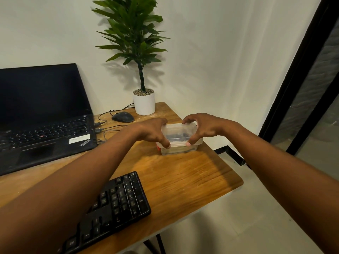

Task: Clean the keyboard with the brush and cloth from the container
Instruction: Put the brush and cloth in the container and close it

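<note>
I see a wooden bench [183, 176] with a worn, scuffed orange-brown top and a rounded corner at about 4 o'clock of the frame. Dark legs show under its near edge.

Container [180, 139]: clear plastic box with a lid [178, 132] on, sitting on the bench just right of center. Something dark shows through the lid and a bit of red at its lower-left corner; I can't tell what they are.

Left hand [151, 132] grips the lid's left side, fingers curled over the far edge, thumb on the near edge. Right hand [201, 128] does the same on the right side, thumb tip on the near edge. Both forearms reach in from 6–7 and 4–5 o'clock.

Keyboard [119, 204]: black, on the bench at 7 o'clock from the container, partly under the left forearm, well apart from the box.

At 9 o'clock, an open black laptop [44, 121], screen dark. Mouse [122, 116] at 11 o'clock of the container, cables [110, 128] running between it and the laptop. White pot with a green plant [144, 103] at 12 o'clock, at the bench's far edge.

Room: plain off-white wall [220, 61] behind, pale tiled floor [247, 208] at right, black-framed glass door [302, 88] at 2–3 o'clock.
</note>
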### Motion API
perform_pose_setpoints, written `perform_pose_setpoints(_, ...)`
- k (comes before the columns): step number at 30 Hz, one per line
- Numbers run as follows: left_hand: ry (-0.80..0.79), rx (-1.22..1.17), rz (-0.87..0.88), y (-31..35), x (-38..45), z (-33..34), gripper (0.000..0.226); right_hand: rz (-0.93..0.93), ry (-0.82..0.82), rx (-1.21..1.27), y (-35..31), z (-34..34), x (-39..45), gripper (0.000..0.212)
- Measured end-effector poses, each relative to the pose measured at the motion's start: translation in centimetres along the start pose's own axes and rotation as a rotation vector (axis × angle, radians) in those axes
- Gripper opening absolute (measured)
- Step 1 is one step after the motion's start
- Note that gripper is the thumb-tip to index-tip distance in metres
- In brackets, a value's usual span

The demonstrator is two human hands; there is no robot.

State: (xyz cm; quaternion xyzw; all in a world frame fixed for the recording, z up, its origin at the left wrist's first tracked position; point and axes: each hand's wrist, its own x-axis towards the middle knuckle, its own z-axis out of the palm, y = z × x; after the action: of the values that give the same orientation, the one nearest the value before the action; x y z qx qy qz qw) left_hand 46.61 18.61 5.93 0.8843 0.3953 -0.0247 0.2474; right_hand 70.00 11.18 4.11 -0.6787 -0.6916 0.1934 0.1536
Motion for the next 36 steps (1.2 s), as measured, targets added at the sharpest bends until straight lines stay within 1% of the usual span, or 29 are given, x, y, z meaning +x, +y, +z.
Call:
perform_pose_setpoints(5, -0.016, -0.043, 0.003, -0.4, 0.1, -0.5, 0.112, -0.009, -0.004, -0.005, -0.1, -0.2, 0.2, 0.092)
perform_pose_setpoints(10, 0.007, -0.026, 0.013, -0.7, 0.3, -0.4, 0.111, -0.023, -0.016, -0.035, -0.7, -0.6, 0.7, 0.095)
perform_pose_setpoints(15, -0.011, -0.026, 0.002, -1.2, 0.3, 0.1, 0.105, -0.012, -0.042, -0.038, -0.7, -0.5, 0.9, 0.095)
perform_pose_setpoints(20, -0.037, -0.029, 0.0, -1.1, 0.3, 0.0, 0.11, 0.024, -0.07, -0.025, -0.1, -0.2, 1.0, 0.094)
perform_pose_setpoints(25, -0.05, -0.013, -0.033, -0.3, 0.4, 0.1, 0.1, 0.046, -0.062, 0.033, 0.3, 0.1, 0.6, 0.091)
perform_pose_setpoints(27, -0.055, -0.03, -0.045, -0.1, 0.3, 0.1, 0.101, 0.051, -0.065, 0.078, 0.4, 0.2, 0.4, 0.091)
perform_pose_setpoints(29, -0.067, -0.086, -0.061, -0.2, 0.2, 0.1, 0.106, 0.051, -0.069, 0.131, 0.4, 0.2, 0.1, 0.094)
perform_pose_setpoints(31, -0.073, -0.191, -0.088, -0.5, -0.1, 0.0, 0.108, 0.052, -0.053, 0.209, 0.4, 0.4, 0.0, 0.096)
perform_pose_setpoints(33, -0.021, -0.331, -0.142, -1.3, -0.1, 0.2, 0.098, 0.103, -0.004, 0.325, 0.4, 0.5, -0.1, 0.092)
perform_pose_setpoints(34, 0.019, -0.399, -0.178, -1.7, 0.0, 0.3, 0.087, 0.139, 0.025, 0.377, 0.4, 0.6, -0.1, 0.087)
perform_pose_setpoints(36, 0.06, -0.486, -0.237, -2.6, 0.2, 0.6, 0.055, 0.202, 0.054, 0.442, 0.7, 0.8, 0.0, 0.071)
